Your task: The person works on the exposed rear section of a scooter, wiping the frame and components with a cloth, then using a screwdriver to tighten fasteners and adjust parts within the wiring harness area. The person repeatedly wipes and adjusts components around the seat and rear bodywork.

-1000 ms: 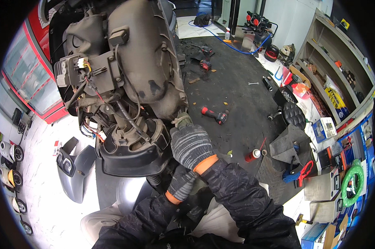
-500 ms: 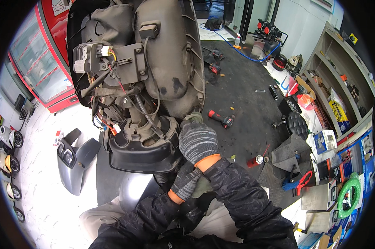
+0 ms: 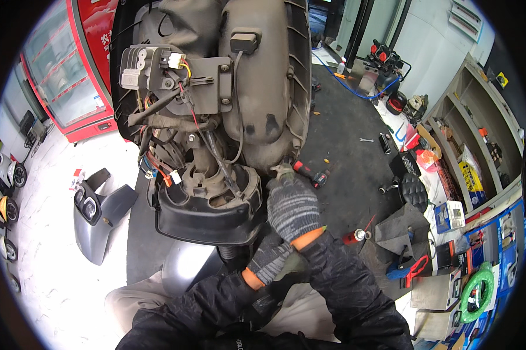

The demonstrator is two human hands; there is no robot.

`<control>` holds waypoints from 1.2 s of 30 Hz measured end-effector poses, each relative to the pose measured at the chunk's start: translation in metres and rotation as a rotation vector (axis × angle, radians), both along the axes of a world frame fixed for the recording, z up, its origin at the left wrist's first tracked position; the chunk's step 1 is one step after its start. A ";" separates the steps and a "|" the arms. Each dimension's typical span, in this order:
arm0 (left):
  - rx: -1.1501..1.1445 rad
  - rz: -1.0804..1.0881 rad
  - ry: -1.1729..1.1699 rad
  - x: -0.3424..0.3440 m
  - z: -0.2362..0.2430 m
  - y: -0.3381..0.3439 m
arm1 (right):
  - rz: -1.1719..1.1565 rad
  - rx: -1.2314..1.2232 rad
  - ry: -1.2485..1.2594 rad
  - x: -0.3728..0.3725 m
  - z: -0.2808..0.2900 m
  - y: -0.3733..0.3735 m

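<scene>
A dismantled scooter front (image 3: 257,87) with grimy inner plastic, an exposed regulator (image 3: 140,67) and loose wire connectors (image 3: 169,178) fills the upper middle. My right hand (image 3: 293,207), in a grey striped glove, is closed at the body's lower right corner, beside the black steering column cover (image 3: 204,224); what its fingertips hold is hidden. Below it, my left hand (image 3: 271,259) is curled beside the black ribbed fork boot (image 3: 228,254), above a silver mudguard (image 3: 193,268); its grip is hidden too.
A red cordless drill (image 3: 312,175), a spray can (image 3: 354,237) and a wrench (image 3: 366,140) lie right on the dark mat (image 3: 338,128). Shelving (image 3: 478,128), a compressor (image 3: 382,58) and boxes line the right. A grey panel (image 3: 97,216) and a red display fridge (image 3: 64,70) are left.
The scooter front has shifted rightward in the view as the camera moved. My right hand has shifted with it, still at the same corner; my left hand stays below it.
</scene>
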State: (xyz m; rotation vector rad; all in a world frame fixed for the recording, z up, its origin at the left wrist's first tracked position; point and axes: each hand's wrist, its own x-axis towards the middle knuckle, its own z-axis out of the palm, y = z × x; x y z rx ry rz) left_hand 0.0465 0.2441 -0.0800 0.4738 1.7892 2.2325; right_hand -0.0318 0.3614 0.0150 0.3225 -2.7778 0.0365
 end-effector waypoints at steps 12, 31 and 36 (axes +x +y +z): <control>0.000 0.019 -0.149 0.000 0.011 0.002 | -0.022 -0.118 -0.346 0.006 0.020 0.004; -0.385 0.106 -0.203 -0.004 -0.021 0.011 | -0.238 -0.417 -0.047 0.003 -0.040 0.218; -0.340 -0.038 -0.118 0.002 -0.051 -0.005 | -0.347 -0.685 -0.095 0.012 -0.034 0.209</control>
